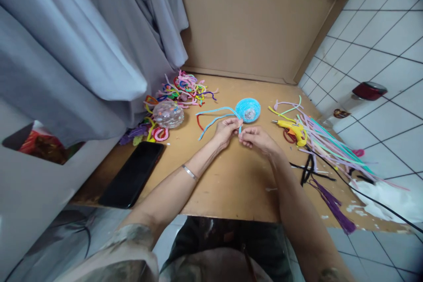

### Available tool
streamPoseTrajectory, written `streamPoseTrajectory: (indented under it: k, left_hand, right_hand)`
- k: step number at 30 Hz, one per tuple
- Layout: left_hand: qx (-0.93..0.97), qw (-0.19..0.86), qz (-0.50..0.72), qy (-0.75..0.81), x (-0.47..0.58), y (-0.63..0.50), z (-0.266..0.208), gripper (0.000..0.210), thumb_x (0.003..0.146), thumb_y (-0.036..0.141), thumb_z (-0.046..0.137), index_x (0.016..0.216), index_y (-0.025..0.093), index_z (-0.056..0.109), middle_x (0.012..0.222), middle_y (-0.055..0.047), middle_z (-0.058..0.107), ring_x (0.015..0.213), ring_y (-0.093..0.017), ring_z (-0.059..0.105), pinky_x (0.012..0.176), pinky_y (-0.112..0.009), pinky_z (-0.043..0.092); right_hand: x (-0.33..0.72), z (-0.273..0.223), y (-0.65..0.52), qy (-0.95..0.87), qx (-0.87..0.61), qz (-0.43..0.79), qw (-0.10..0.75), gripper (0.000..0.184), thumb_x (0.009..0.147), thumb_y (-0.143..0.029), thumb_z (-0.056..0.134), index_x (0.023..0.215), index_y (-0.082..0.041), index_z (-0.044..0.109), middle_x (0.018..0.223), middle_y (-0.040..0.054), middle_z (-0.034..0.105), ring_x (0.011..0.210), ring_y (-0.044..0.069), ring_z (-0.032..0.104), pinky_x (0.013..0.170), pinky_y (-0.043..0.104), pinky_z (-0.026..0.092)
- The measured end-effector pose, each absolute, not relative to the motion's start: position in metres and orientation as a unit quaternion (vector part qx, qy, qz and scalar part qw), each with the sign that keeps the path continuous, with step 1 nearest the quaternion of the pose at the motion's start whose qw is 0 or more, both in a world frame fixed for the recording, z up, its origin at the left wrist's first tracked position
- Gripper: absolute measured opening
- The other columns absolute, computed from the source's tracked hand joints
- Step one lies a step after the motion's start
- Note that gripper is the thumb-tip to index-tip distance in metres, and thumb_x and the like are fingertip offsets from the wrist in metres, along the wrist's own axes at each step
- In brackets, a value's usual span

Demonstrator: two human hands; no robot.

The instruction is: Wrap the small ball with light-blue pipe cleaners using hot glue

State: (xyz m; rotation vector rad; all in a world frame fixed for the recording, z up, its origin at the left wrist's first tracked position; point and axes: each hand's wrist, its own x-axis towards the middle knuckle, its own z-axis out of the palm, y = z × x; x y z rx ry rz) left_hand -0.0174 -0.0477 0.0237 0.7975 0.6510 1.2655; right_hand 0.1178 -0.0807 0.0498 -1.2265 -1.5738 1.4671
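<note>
Light blue pipe cleaners (216, 116) run out to the left from my left hand (227, 131), which pinches them near the middle of the table. Close beside it, my right hand (254, 137) is closed on the short lower end of the blue strands. Just beyond my fingers sits a round blue coiled piece (247, 108), like a small bowl, with a clear, shiny centre. Whether the strands join this piece is hidden by my fingers. A red pipe cleaner (199, 122) lies by the loose blue ends.
Tangled colourful pipe cleaners (187, 86) and a clear, bumpy dome (168, 114) are at the back left. A black phone (132, 175) lies at left. On the right are a yellow glue gun (292, 131), long pastel pipe cleaners (333, 141) and a purple tassel (335, 205).
</note>
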Motion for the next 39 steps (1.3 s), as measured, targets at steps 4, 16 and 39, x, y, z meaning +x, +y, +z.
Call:
streamPoseTrajectory:
  k: [4,16,39]
  left_hand:
    - [0.312,0.676,0.587,0.319,-0.023,-0.043,0.027,0.025,0.053,0.018,0.086,0.067,0.011,0.067,0.059,0.002,0.064,0.049,-0.003,0.047,0.050,-0.016,0.032]
    - [0.331,0.691,0.553,0.328,-0.020,-0.042,0.027,0.018,0.058,0.017,0.081,0.067,0.010,0.068,0.056,0.001,0.063,0.047,-0.004,0.046,0.048,-0.017,0.031]
    - [0.423,0.815,0.318,0.237,-0.005,-0.077,0.029,0.041,0.063,0.038,0.085,0.071,0.016,0.052,0.042,0.011,0.040,0.031,0.000,0.026,0.035,-0.015,0.013]
  right_hand:
    - [0.111,0.051,-0.090,-0.671,-0.401,0.599,0.174,0.016,0.063,-0.030,0.062,0.058,-0.015,0.063,0.049,-0.0042,0.054,0.045,0.005,0.043,0.045,0.019,0.031]
    - [0.068,0.050,-0.117,-0.717,-0.308,0.617,-0.097,0.015,0.071,-0.027,0.065,0.066,-0.014,0.068,0.059,-0.0022,0.064,0.049,0.007,0.056,0.049,0.018,0.047]
    - [0.144,0.041,-0.060,-0.400,-0.460,0.494,0.620,0.025,0.071,-0.039,0.075,0.073,-0.021,0.059,0.051,-0.0080,0.048,0.042,0.005,0.042,0.041,0.018,0.032]
